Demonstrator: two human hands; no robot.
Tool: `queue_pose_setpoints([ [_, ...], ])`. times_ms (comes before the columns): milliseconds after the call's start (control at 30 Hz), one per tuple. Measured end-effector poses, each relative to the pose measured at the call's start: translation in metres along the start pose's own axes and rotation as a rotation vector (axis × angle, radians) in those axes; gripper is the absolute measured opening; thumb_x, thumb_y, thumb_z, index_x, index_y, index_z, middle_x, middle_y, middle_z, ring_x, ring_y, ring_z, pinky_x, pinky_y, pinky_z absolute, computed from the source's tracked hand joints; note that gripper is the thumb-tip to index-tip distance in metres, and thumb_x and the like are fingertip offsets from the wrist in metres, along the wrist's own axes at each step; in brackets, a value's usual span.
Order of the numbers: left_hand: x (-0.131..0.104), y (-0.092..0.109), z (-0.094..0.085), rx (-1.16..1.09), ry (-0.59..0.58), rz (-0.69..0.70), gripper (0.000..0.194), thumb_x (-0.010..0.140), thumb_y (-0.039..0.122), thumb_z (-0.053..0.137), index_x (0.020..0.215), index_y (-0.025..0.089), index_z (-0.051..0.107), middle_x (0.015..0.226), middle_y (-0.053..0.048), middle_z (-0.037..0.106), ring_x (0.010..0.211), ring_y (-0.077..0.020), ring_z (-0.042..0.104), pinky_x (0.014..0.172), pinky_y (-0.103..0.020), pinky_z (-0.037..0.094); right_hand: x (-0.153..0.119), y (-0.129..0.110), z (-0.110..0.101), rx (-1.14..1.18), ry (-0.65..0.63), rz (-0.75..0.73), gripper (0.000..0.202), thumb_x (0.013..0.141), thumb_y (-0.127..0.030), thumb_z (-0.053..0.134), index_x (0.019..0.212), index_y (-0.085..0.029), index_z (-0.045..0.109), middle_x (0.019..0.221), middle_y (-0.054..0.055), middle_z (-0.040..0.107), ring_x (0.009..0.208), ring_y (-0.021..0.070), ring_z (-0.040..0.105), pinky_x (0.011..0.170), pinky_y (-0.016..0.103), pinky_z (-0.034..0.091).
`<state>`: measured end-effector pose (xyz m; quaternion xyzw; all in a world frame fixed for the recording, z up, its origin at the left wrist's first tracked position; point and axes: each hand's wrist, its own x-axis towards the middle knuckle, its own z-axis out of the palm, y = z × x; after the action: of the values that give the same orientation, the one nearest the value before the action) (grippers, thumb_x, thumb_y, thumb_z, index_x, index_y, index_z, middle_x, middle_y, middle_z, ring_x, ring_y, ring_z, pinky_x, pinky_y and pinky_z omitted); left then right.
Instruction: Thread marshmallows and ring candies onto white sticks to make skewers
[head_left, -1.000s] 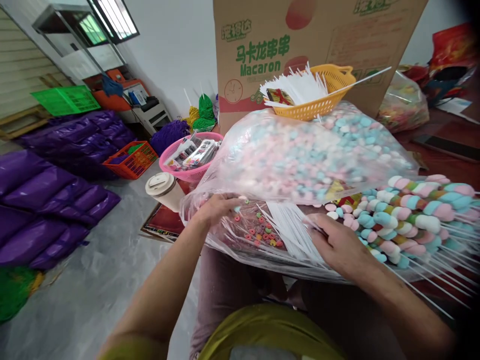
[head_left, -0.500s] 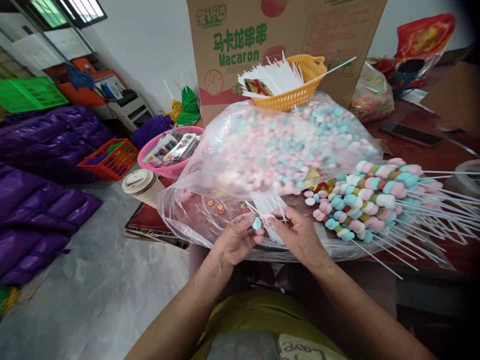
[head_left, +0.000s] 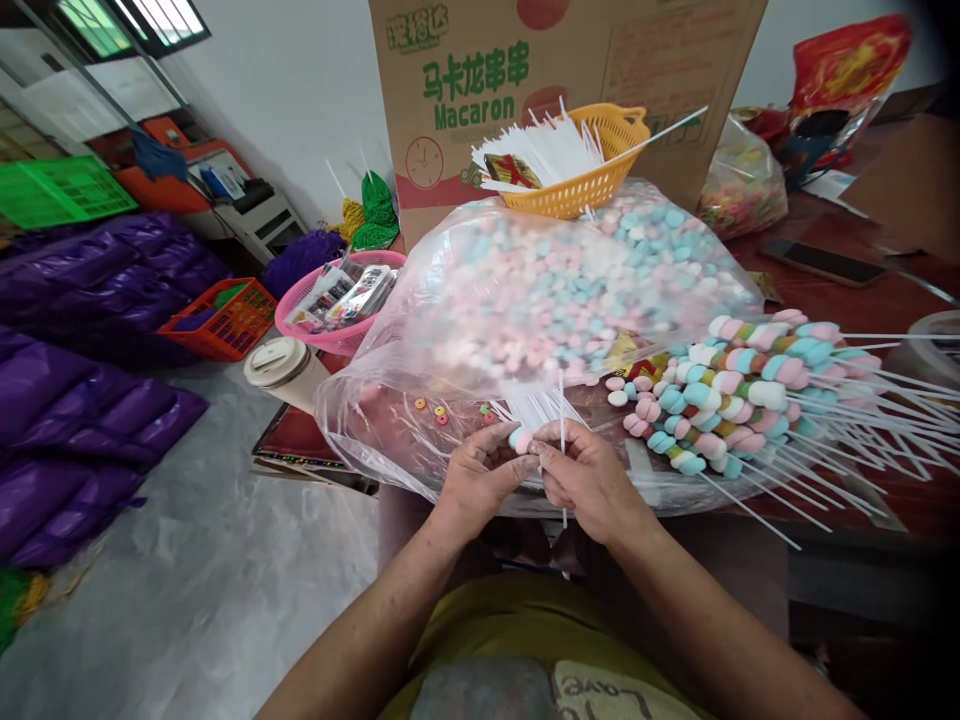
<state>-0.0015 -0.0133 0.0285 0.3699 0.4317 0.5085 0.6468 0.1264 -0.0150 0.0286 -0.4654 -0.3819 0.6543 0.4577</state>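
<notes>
Over the front of the table my two hands almost meet. The fingers of my left hand point(head_left: 477, 482) are closed on a small pink, white and blue marshmallow point(head_left: 519, 439); whether more than one piece is in there I cannot tell. My right hand point(head_left: 600, 485) pinches a thin white stick point(head_left: 562, 400) that stands nearly upright, its lower end showing below the fingers. Just behind the hands lies a bundle of white sticks point(head_left: 529, 403). To the right is a pile of marshmallow skewers point(head_left: 742, 395), with several loose marshmallows at its left end.
A big clear bag of marshmallows point(head_left: 525, 290) fills the middle. Behind it are a yellow basket point(head_left: 570, 200) of sticks and a cardboard box point(head_left: 465, 120). A pink basket point(head_left: 300, 300) and a lidded cup point(head_left: 285, 372) stand left. A phone point(head_left: 821, 262) lies right.
A white stick now stands upright in my right hand. My left hand has turned and raised its marshmallow slightly, with its thumb now close to the right fingers.
</notes>
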Motion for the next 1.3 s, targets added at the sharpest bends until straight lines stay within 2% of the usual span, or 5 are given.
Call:
queue_pose_setpoints([
  [400, 0.009, 0.006, -0.024, -0.151, 0.076, -0.174, 0.027, 0.058, 0.016, 0.072, 0.083, 0.013, 0.063, 0.068, -0.002, 0.065, 0.053, -0.0117, 0.059, 0.05, -0.024, 0.046, 0.022, -0.014, -0.017, 0.462, -0.028, 0.123, 0.015, 0.082, -0.033, 0.045, 0.079, -0.02, 0.051, 0.063, -0.002, 0.051, 0.041, 0.0055, 0.022, 0.037, 0.019, 0.019],
  [700, -0.006, -0.001, -0.006, -0.322, -0.236, -0.416, 0.031, 0.057, 0.016, 0.071, 0.087, 0.013, 0.064, 0.077, -0.003, 0.068, 0.073, -0.0204, 0.066, 0.078, -0.04, 0.05, 0.029, -0.01, -0.007, 0.536, 0.072, 0.068, 0.009, 0.077, -0.026, 0.05, 0.082, -0.019, 0.049, 0.06, -0.005, 0.05, 0.041, 0.0042, 0.033, 0.038, 0.016, 0.027],
  [1000, -0.005, 0.012, -0.011, -0.447, -0.188, -0.303, 0.017, 0.058, 0.013, 0.067, 0.075, 0.012, 0.064, 0.065, 0.0, 0.064, 0.067, -0.0166, 0.064, 0.079, -0.039, 0.05, 0.004, -0.008, -0.053, -1.076, 0.565, -0.739, 0.036, 0.082, -0.034, 0.047, 0.108, -0.01, 0.055, 0.101, 0.017, 0.059, 0.101, 0.0279, 0.051, 0.089, 0.046, 0.038],
  [1200, -0.006, 0.017, -0.008, -0.448, -0.207, -0.265, 0.02, 0.058, 0.016, 0.068, 0.077, 0.013, 0.064, 0.065, 0.001, 0.064, 0.061, -0.0131, 0.062, 0.072, -0.035, 0.053, -0.006, -0.017, -0.04, -1.593, -0.132, -1.116, 0.031, 0.083, -0.011, 0.038, 0.108, -0.011, 0.058, 0.087, 0.01, 0.062, 0.089, 0.0209, 0.055, 0.085, 0.04, 0.04],
  [1300, -0.004, 0.02, -0.015, -0.377, -0.084, -0.185, 0.02, 0.059, 0.017, 0.07, 0.077, 0.014, 0.063, 0.064, 0.002, 0.063, 0.055, -0.011, 0.06, 0.067, -0.032, 0.054, -0.012, -0.015, -0.045, -1.619, -0.093, -1.038, 0.034, 0.084, -0.008, 0.034, 0.107, -0.01, 0.059, 0.068, 0.006, 0.059, 0.061, 0.0147, 0.052, 0.059, 0.027, 0.041],
])
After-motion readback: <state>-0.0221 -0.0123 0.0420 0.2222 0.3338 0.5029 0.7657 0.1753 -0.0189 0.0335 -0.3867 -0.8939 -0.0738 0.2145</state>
